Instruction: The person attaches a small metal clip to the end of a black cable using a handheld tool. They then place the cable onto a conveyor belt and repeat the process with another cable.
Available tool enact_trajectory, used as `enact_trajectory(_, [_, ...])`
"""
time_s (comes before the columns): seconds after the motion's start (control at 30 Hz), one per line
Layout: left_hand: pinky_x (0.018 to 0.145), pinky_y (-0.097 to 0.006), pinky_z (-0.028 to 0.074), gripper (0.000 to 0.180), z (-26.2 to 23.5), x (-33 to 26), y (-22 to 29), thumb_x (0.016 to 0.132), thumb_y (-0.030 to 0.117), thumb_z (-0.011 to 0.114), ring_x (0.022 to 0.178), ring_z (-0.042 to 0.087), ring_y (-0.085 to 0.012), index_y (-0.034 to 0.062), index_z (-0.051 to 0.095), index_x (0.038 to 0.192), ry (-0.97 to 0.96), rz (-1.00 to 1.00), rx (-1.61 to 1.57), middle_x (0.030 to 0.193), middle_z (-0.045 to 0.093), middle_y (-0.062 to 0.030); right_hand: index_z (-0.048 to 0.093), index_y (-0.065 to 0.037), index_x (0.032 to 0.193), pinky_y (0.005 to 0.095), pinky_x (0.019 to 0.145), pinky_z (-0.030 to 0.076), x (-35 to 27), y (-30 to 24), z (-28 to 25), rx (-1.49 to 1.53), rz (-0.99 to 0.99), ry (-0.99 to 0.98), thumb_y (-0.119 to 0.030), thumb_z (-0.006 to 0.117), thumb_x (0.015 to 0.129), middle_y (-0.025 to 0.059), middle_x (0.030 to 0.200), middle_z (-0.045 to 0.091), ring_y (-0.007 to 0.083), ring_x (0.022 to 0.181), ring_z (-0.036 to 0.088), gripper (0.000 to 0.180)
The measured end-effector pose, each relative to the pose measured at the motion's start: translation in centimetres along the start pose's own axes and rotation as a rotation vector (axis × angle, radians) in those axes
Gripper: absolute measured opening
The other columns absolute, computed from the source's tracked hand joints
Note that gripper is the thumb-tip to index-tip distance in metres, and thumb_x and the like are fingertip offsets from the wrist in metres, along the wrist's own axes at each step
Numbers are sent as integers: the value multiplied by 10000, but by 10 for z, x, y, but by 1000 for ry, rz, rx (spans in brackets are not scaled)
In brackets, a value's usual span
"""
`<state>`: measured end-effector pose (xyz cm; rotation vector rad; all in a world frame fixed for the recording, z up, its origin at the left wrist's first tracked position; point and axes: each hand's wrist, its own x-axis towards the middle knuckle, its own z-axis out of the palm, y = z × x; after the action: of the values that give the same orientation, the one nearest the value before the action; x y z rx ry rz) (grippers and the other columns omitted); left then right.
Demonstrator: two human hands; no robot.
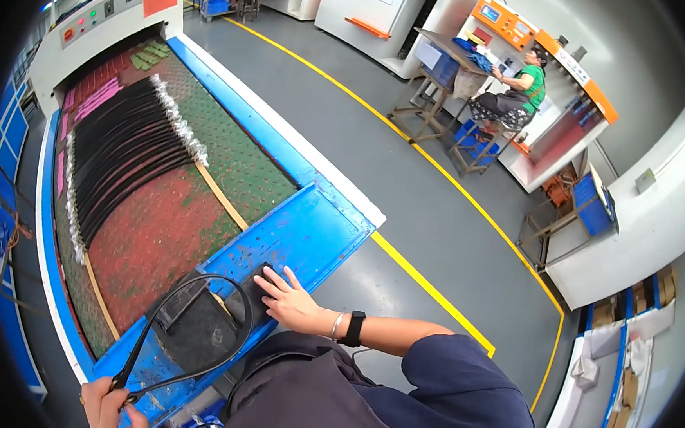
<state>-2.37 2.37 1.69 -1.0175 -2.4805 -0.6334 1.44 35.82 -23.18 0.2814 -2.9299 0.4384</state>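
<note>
My left hand (113, 408), at the lower left, is closed on the two dark ends of a thin black looped strip (147, 324). The strip arcs over a dark, worn, flat-topped block (202, 327) on the blue ledge (314, 232). My right hand (296, 301) lies with fingers spread on a small black piece (260, 281) at the ledge's near side. Beyond the ledge, many black strips (131, 150) lie side by side on a red and green belt (165, 234). Their ends are covered in silvery wrapping (177, 118).
Wooden slats (222, 197) run along the belt, which enters a white machine (107, 27). A person in green (522, 92) sits at a bench (454, 52) on the far right. Yellow lines (432, 294) mark the grey floor. Shelves with boxes (623, 372) stand at lower right.
</note>
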Motion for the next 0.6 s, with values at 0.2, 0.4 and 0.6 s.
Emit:
enact_trajectory(0.2, [784, -387, 453, 216, -12, -6, 1, 632, -65, 602, 821, 595, -334, 26, 634, 826, -14, -13, -29, 876, 629, -157, 676, -52, 865, 570, 1075, 135, 1, -5, -7, -15, -52, -12, -235, 619, 781, 153, 1405, 343, 334, 1355, 193, 209])
enact_trajectory(0.4, [755, -397, 422, 184, -22, -26, -22, 580, 3, 564, 788, 545, -338, 27, 581, 761, -27, 5, -58, 842, 580, -160, 646, -99, 978, 574, 993, 279, 28, -4, -66, 150, -1, 58, -242, 600, 825, 134, 1261, 492, 340, 1252, 369, 214])
enact_trajectory(0.6, [573, -337, 441, 191, -18, -8, -9, 484, 0, 595, 640, 548, -265, 41, 573, 669, -26, 4, -150, 769, 577, -98, 644, -81, 1077, 462, 938, 367, 76, -78, -211, 317, -460, 234, -123, 630, 767, 83, 997, 583, 294, 1006, 544, 313])
